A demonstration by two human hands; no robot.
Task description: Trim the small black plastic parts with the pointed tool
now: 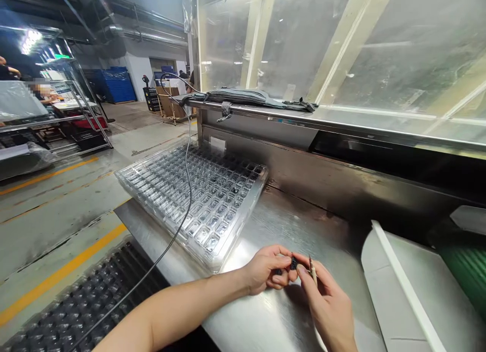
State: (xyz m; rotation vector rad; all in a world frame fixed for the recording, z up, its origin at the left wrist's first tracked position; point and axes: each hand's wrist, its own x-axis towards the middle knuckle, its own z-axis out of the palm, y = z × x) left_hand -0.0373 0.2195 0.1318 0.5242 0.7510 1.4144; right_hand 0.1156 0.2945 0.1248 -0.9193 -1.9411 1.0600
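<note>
Black part (293,263) is pinched between left hand (266,268) and right hand (326,301), which also holds a thin tool (313,271); inspection seems underway, and the next move needs a steady grip.

A compartmented tray (197,195) lies at the counter's (288,225) left end, reaching its left edge, with a cable (187,175) draped across it. A second tray (87,301) sits lower, off the counter's left front corner. A folded cloth (246,96) lies on the ledge (341,122) behind. A chute (410,286) stands at the counter's right end.
</note>
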